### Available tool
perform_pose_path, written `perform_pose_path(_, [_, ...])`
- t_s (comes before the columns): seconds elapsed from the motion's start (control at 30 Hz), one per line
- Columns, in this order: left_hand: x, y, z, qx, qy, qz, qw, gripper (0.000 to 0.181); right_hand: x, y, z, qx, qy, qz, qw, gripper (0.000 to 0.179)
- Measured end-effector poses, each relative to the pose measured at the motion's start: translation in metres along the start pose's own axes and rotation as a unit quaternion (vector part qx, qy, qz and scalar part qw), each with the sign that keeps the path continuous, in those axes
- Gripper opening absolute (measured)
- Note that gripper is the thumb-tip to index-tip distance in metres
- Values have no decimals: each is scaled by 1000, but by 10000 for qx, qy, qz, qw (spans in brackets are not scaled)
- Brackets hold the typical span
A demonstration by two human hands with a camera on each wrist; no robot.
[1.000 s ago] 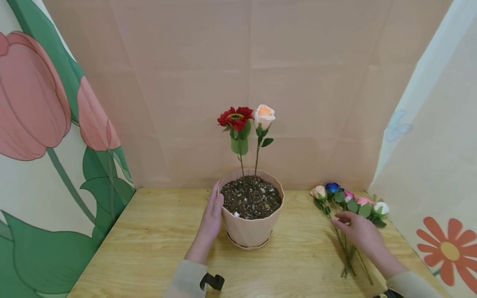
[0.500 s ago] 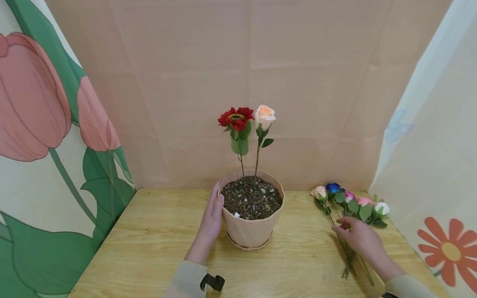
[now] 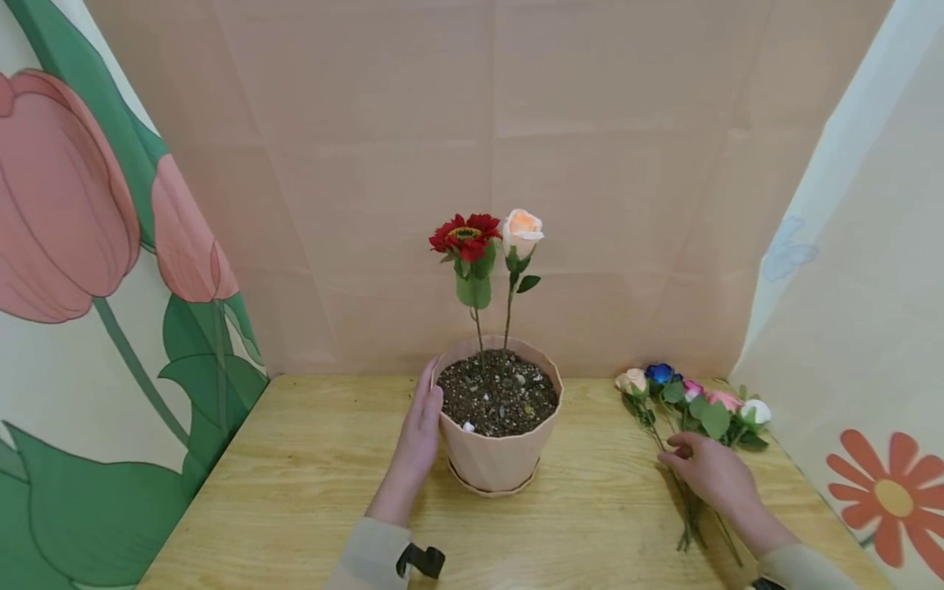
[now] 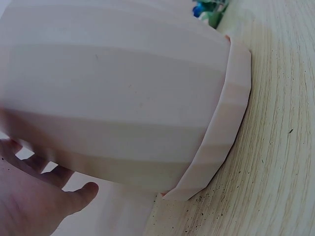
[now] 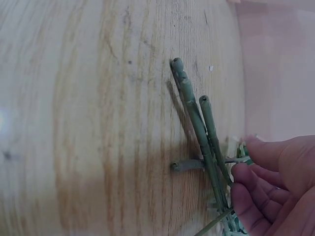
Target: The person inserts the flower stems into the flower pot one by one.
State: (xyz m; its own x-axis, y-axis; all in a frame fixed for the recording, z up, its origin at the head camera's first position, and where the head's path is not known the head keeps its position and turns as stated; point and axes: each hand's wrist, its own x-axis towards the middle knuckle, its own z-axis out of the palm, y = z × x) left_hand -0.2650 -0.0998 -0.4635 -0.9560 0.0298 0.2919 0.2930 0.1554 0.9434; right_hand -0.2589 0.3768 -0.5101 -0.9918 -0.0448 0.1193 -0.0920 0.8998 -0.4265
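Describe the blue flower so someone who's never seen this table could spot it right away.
On the wooden table, look right of the pale pink pot to the loose flowers at the right hand. At their far end, the blue flower sits between a peach rose and a magenta bloom. No other bloom is blue.

Soft, even light fills the head view. The wrist views look cooler and hazier: flowers (image 4: 199, 9) blur in the left one; in the right, stems (image 5: 197, 123) shadow the bench (image 5: 83, 98) and glare whitens the left edge.
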Motion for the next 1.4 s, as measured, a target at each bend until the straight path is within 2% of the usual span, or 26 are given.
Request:
perform_pose_path(0.63, [-1,0,0,-66,-46,14,10000,55,6,-1,1,-117,-456,305,9984,45])
perform_pose_path(0.9, [-1,0,0,-41,-20,-12,10000,55,5,-3,1,-118,-457,273,9985,42])
perform_pose_path(1.03, [-1,0,0,-25,-16,-26,10000,55,4,0,0,63,-310,179,9993,42])
perform_pose_path(1.2, [-1,1,0,8,3,-23,10000,57,6,6,-2,536,-86,-173,9984,37])
perform_pose_path(1.3, [-1,0,0,24,-7,6,10000,57,5,-1,-7,764,-132,-207,9968,36])
perform_pose_path(1.4, [-1,0,0,-7,-25,38,10000,57,2,-16,-15,901,-228,-143,9956,39])
